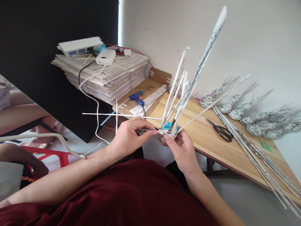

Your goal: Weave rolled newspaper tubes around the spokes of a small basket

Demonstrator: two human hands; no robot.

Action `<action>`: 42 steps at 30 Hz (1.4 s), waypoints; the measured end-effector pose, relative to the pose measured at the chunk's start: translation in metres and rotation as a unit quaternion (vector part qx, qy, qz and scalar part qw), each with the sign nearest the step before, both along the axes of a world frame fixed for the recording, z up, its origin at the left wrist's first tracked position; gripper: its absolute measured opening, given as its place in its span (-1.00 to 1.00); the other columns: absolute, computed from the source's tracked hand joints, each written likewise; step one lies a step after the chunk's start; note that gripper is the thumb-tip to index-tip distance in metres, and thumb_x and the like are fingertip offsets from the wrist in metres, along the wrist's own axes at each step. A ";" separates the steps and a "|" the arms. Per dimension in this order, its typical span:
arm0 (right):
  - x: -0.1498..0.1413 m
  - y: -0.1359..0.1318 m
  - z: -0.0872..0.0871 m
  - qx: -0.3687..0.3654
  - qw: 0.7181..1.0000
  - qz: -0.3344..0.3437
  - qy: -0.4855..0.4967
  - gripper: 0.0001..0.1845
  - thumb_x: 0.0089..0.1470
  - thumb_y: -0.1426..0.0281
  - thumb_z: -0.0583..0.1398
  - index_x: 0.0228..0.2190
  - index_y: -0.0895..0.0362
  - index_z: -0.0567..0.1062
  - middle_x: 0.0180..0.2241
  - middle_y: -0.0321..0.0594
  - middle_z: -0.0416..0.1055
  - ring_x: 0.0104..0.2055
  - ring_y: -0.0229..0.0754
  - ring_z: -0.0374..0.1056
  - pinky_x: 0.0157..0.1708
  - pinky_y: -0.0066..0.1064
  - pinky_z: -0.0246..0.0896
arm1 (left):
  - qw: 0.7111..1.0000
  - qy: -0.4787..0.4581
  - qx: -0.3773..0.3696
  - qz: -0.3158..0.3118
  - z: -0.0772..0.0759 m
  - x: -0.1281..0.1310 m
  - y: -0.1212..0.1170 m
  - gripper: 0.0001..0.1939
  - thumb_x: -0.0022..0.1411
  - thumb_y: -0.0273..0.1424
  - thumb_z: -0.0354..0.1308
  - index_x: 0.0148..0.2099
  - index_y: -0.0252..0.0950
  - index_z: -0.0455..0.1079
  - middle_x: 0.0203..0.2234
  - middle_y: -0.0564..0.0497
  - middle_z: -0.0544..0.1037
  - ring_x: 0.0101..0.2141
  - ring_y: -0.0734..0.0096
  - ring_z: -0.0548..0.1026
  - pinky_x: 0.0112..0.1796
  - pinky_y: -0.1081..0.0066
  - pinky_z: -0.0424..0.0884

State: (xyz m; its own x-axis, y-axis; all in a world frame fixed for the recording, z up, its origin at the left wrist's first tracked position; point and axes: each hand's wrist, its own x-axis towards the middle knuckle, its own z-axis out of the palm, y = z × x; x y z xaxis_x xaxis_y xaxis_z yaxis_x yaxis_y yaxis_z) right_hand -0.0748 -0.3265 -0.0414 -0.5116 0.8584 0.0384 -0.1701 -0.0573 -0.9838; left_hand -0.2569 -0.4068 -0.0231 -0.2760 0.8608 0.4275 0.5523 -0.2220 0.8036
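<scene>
Between my hands is a small woven newspaper basket (174,135), with rolled paper rods (200,67) rising from it and others sticking out sideways. Something blue (167,126) shows inside. My right hand (182,147) is closed round the basket's right side, its thumb pressed on the near rim and its other fingers mostly hidden behind. With thumb and fingertips together, my left hand (135,134) pinches a thin paper rod at the basket's left rim. A long paper rod (108,114) reaches out to the left beyond this hand.
Black scissors (222,131), long paper rods (253,151) and several woven newspaper pieces (261,123) lie on the wooden table (201,136). A blue glue gun (137,97) is near a newspaper stack (104,78) bearing a power strip (81,46) and white cable. Another person's legs (17,105) show at left.
</scene>
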 end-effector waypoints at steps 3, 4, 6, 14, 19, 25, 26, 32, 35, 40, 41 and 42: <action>-0.001 -0.001 0.000 0.011 1.000 0.004 0.006 -0.57 0.00 0.21 0.45 -0.13 0.03 0.49 -0.16 -0.23 0.59 -0.13 -0.12 0.51 -0.10 -0.26 0.47 | 1.000 0.005 -0.011 0.006 0.000 0.000 0.000 -0.85 0.23 -0.24 0.35 -0.27 -0.21 0.62 -0.37 0.01 0.62 -0.35 0.42 0.51 -0.40 0.44 0.34; -0.001 -0.001 0.000 0.016 1.000 0.004 0.007 -0.58 0.01 0.22 0.45 -0.14 0.03 0.49 -0.16 -0.23 0.59 -0.12 -0.12 0.51 -0.08 -0.25 0.47 | 1.000 0.005 -0.013 0.009 0.000 0.000 0.001 -0.84 0.23 -0.24 0.35 -0.28 -0.21 0.62 -0.38 0.01 0.62 -0.36 0.42 0.50 -0.41 0.44 0.34; -0.001 -0.001 0.001 0.022 1.000 0.005 0.007 -0.60 0.01 0.23 0.45 -0.15 0.03 0.49 -0.16 -0.23 0.59 -0.11 -0.11 0.51 -0.06 -0.24 0.46 | 1.000 0.005 -0.015 0.013 0.000 0.000 0.001 -0.84 0.22 -0.24 0.35 -0.29 -0.21 0.62 -0.38 0.01 0.61 -0.37 0.42 0.50 -0.42 0.44 0.33; 0.001 -0.003 0.003 0.019 1.000 0.003 -0.006 -0.58 -0.01 0.22 0.45 -0.15 0.02 0.48 -0.16 -0.22 0.60 -0.12 -0.08 0.52 -0.09 -0.20 0.46 | 1.000 0.011 -0.007 0.011 0.002 0.002 0.003 -0.83 0.21 -0.24 0.36 -0.31 -0.25 0.60 -0.39 -0.01 0.62 -0.37 0.41 0.50 -0.41 0.44 0.35; 0.002 -0.003 0.005 0.015 1.000 0.009 -0.008 -0.60 0.01 0.23 0.45 -0.15 0.02 0.47 -0.18 -0.25 0.59 -0.15 -0.11 0.51 -0.11 -0.23 0.46 | 1.000 0.008 -0.010 0.011 0.002 0.003 0.003 -0.83 0.21 -0.26 0.36 -0.32 -0.25 0.60 -0.39 0.00 0.62 -0.37 0.42 0.50 -0.41 0.44 0.35; 0.002 -0.004 0.004 0.029 0.999 0.016 -0.003 -0.61 0.03 0.25 0.44 -0.14 0.02 0.47 -0.19 -0.26 0.58 -0.14 -0.12 0.50 -0.09 -0.23 0.45 | 1.000 0.009 -0.014 0.013 0.003 0.002 0.004 -0.85 0.20 -0.27 0.37 -0.32 -0.26 0.60 -0.40 0.01 0.61 -0.38 0.44 0.49 -0.42 0.45 0.33; 0.002 -0.004 0.004 0.030 0.999 0.016 -0.003 -0.61 0.02 0.26 0.44 -0.14 0.02 0.47 -0.19 -0.26 0.58 -0.14 -0.12 0.50 -0.09 -0.23 0.44 | 1.000 0.009 -0.015 0.012 0.002 0.002 0.004 -0.85 0.20 -0.28 0.37 -0.32 -0.26 0.60 -0.40 0.02 0.61 -0.39 0.45 0.50 -0.42 0.46 0.33; 0.002 -0.005 0.003 0.020 1.000 0.022 -0.007 -0.60 0.03 0.25 0.43 -0.14 0.02 0.45 -0.19 -0.25 0.57 -0.15 -0.12 0.48 -0.10 -0.24 0.43 | 1.000 0.011 -0.019 0.009 0.000 0.002 0.004 -0.85 0.20 -0.28 0.36 -0.32 -0.25 0.59 -0.39 0.02 0.62 -0.37 0.43 0.51 -0.40 0.45 0.34; 0.001 -0.005 0.002 0.017 0.999 0.028 -0.005 -0.59 0.03 0.24 0.43 -0.13 0.02 0.44 -0.19 -0.26 0.55 -0.14 -0.12 0.47 -0.10 -0.25 0.42 | 1.000 0.016 -0.023 0.010 0.000 0.002 0.004 -0.85 0.20 -0.27 0.36 -0.32 -0.24 0.59 -0.39 0.03 0.62 -0.38 0.44 0.50 -0.41 0.45 0.33; 0.000 -0.005 0.000 0.018 1.000 0.026 0.003 -0.56 -0.02 0.23 0.46 -0.17 0.01 0.42 -0.22 -0.27 0.52 -0.18 -0.12 0.44 -0.12 -0.23 0.40 | 0.999 0.019 -0.024 0.008 -0.001 0.002 0.003 -0.84 0.20 -0.25 0.35 -0.32 -0.23 0.59 -0.39 0.02 0.62 -0.38 0.43 0.50 -0.41 0.45 0.34; -0.001 -0.005 0.000 0.017 1.000 0.024 0.006 -0.55 -0.03 0.23 0.46 -0.18 0.01 0.41 -0.23 -0.28 0.52 -0.20 -0.13 0.43 -0.14 -0.24 0.40 | 0.999 0.019 -0.024 0.008 -0.001 0.002 0.003 -0.83 0.20 -0.25 0.35 -0.32 -0.23 0.59 -0.39 0.01 0.62 -0.38 0.42 0.50 -0.41 0.45 0.33; -0.002 -0.006 0.000 0.016 1.000 0.021 0.008 -0.56 -0.03 0.23 0.46 -0.18 0.01 0.41 -0.25 -0.29 0.51 -0.21 -0.14 0.43 -0.15 -0.25 0.39 | 0.999 0.019 -0.025 0.007 -0.001 0.002 0.002 -0.83 0.20 -0.24 0.35 -0.32 -0.23 0.59 -0.39 0.01 0.62 -0.38 0.42 0.50 -0.41 0.44 0.33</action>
